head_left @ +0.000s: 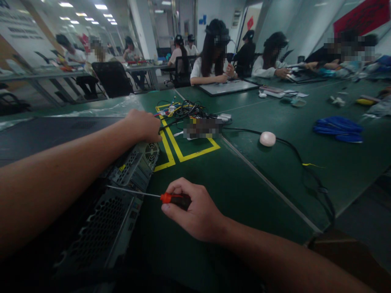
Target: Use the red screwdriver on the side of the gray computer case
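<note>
A dark desktop computer case (56,132) lies on the left, its perforated metal rear panel (102,224) facing right. My right hand (195,209) is closed around the red and black handle of a screwdriver (166,198). The long thin shaft points left across the rear panel; its tip is near the panel's inner edge, and contact is unclear. Over the far rear corner of the case, above the round fan grille (151,151), sits my left hand (142,125) with fingers curled down. What those fingers grip is hidden; a black cable passes close behind them.
Beyond the case, a tangle of cables (191,109) lies by yellow tape marks (198,154) on the green table (244,191). A pale rounded object (267,139), a black cord (301,156) and a blue bundle (338,128) lie rightward. Several people sit across the table.
</note>
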Demonstrator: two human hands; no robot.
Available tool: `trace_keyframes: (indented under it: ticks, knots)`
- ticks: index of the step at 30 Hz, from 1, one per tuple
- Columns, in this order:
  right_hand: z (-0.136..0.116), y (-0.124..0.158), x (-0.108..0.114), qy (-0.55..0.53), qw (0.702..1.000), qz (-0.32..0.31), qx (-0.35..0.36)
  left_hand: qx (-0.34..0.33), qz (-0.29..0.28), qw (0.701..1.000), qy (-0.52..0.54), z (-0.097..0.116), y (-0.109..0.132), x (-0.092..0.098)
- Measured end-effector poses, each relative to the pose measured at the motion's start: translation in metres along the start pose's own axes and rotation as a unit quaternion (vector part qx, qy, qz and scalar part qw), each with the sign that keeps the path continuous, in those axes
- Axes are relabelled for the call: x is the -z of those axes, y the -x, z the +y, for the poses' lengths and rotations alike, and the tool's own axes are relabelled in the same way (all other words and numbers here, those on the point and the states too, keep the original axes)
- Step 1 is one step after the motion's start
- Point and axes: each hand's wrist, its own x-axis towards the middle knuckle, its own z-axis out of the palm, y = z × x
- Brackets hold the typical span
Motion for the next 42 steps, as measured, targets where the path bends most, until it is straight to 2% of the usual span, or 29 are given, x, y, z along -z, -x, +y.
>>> trace_keyframes:
  ticks: [5, 10, 36, 42]
  knots:
    - [-0.0009, -0.0006, 0.0009, -0.006, 1.0, 0.0, 0.009, 0.001, -0.005, 1.0, -0.004, -0.0003, -0.0005, 0.001]
    - [-0.0015, 0.0, 0.0013, 0.001, 1.0, -0.005, 0.003, 0.005, 0.003, 0.999, 0.041, -0.0009, -0.0008, 0.0001]
    - [0.0008, 0.0, -0.0002, -0.022, 1.0, 0.003, 0.014, 0.009, -0.016, 1.0, -0.02, 0.0045, 0.0038, 0.005]
    - [0.0009, 0.0, 0.0005, -0.022, 1.0, 0.0, 0.01, 0.014, -0.004, 1.0, 0.02, 0.0029, 0.003, 0.0037]
